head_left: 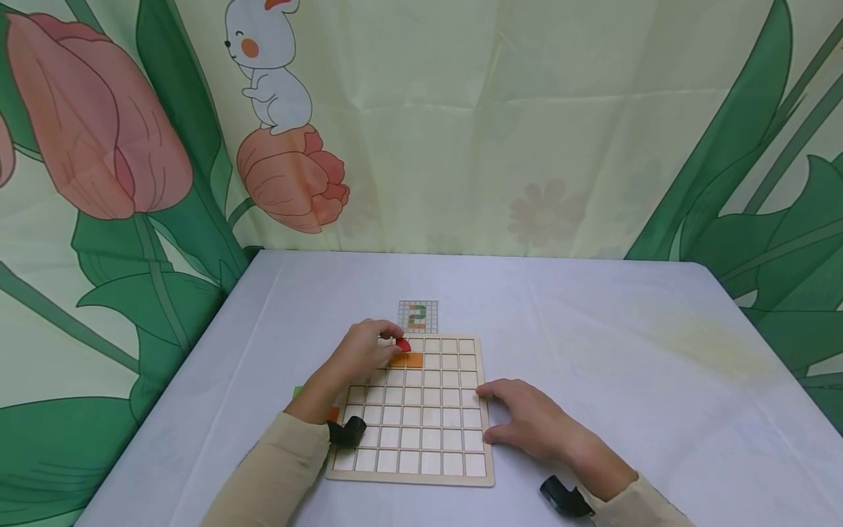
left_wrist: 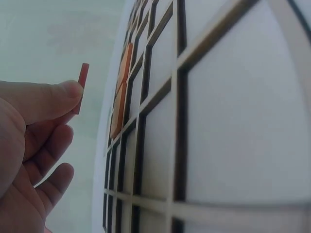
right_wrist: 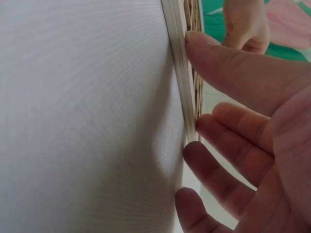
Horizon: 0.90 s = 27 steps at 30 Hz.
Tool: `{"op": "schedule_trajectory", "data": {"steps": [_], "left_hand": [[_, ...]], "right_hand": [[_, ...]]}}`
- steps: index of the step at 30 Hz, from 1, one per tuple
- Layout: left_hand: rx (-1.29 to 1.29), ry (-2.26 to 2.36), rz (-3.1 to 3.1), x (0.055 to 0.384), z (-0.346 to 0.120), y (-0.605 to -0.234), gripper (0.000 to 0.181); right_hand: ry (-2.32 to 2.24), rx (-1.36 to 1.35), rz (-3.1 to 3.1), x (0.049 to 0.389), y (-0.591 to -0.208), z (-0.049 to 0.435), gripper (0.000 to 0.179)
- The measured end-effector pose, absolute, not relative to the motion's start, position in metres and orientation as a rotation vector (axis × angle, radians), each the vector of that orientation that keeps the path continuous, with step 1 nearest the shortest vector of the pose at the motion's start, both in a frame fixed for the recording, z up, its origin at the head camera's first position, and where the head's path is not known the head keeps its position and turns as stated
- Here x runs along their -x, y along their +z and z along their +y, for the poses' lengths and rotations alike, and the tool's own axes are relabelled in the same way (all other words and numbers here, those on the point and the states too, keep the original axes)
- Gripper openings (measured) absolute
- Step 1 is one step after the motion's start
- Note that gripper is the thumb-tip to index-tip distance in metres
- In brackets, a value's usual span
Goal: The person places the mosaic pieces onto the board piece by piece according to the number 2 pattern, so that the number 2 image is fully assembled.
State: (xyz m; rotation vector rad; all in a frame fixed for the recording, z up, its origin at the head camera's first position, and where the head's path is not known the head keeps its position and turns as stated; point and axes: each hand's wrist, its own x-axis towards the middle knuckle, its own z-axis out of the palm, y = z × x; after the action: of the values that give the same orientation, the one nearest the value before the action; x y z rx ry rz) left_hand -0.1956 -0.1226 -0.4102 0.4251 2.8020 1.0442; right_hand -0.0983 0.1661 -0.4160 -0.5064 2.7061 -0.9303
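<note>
My left hand (head_left: 364,348) pinches a small red tile (head_left: 404,345) between thumb and fingers, over the top rows of a wooden grid board (head_left: 410,481). In the left wrist view the red tile (left_wrist: 83,87) appears edge-on, a thin slab clear of the board. Just below it in the head view, two orange square tiles (head_left: 406,360) sit side by side in the grid. My right hand (head_left: 530,417) is at the board's right edge, its thumb and fingertips spread along the rim. The right wrist view shows those fingers (right_wrist: 218,179) loosely bent against the board's side.
A small card with a coloured grid pattern (head_left: 418,317) lies beyond the board's far edge. Left of the board, partly behind the left forearm, are a green piece (head_left: 297,391) and an orange piece (head_left: 333,414). A white cloth (head_left: 593,329) covers the table.
</note>
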Motion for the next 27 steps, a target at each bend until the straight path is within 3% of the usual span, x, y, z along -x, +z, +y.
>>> {"op": "schedule_trajectory", "data": {"steps": [27], "left_hand": [[-0.513,1.063,2.702,0.197,-0.093,-0.415,0.012]], "right_hand": [[-0.922,0.531,2.708,0.099,-0.416,0.167,0.058]]}}
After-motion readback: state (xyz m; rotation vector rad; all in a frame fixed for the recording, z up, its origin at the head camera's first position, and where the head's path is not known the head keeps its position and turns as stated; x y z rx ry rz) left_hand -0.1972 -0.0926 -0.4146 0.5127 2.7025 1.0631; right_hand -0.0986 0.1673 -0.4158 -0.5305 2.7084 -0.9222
